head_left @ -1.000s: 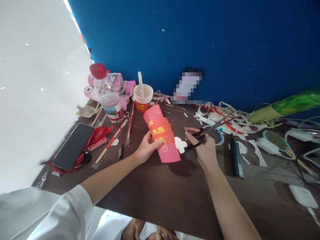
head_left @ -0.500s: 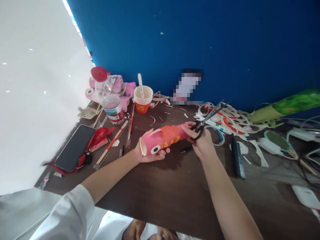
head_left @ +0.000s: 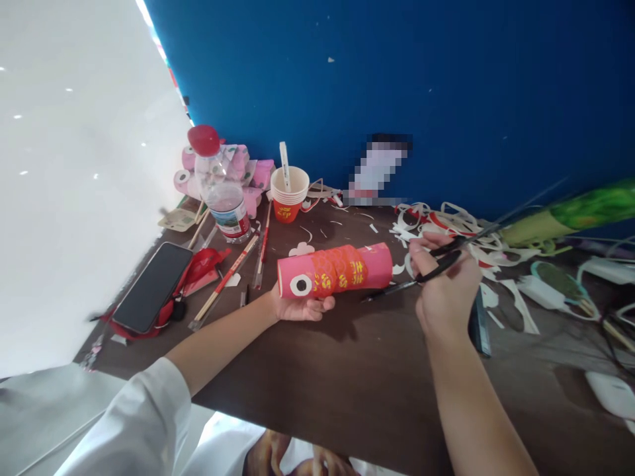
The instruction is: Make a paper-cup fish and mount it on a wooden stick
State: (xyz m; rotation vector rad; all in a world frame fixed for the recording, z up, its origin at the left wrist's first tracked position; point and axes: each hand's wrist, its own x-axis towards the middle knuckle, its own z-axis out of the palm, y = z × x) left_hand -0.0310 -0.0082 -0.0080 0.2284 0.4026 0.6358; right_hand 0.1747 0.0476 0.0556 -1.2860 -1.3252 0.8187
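Observation:
A pink paper fish tube (head_left: 337,270) with a round white-and-black eye, orange scale pattern and yellow characters lies sideways above the table. My left hand (head_left: 300,305) supports it from below at the eye end, fingers curled round its underside. Black-handled scissors (head_left: 444,261) are in my right hand (head_left: 446,291), apart from the tube's right end, with their blades pointing up and right. A dark pen (head_left: 389,289) lies on the table between the tube and my right hand.
On the left are a phone (head_left: 153,285), a red-capped bottle (head_left: 225,205) and packaged chopsticks (head_left: 225,281). Stacked paper cups (head_left: 289,195) stand near the blue wall. Paper scraps (head_left: 449,221), a green tube (head_left: 570,215) and a white case (head_left: 611,393) are on the right.
My right hand has moved right with the scissors, off the tube's tail end. The tube, still in my left hand, has turned more level and shows its side.

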